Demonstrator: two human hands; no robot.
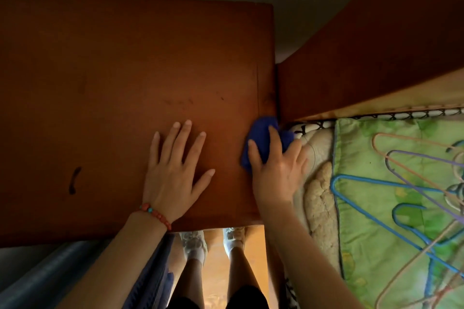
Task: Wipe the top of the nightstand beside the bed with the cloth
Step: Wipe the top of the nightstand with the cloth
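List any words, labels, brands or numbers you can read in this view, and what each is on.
None: no readable text on the nightstand, the blue cloth, the green quilt or the hangers. The black-and-white fabric at the mattress edge shows a pattern, not legible letters.

Hands (175,173) and blue cloth (263,138) on nightstand (100,83)

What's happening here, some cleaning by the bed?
Yes. A person is wiping the brown wooden nightstand top with a bunched blue cloth. The right hand presses the cloth at the top's right edge, next to the bed. The left hand lies flat and spread on the wood. Coloured plastic hangers lie on the green bedding.
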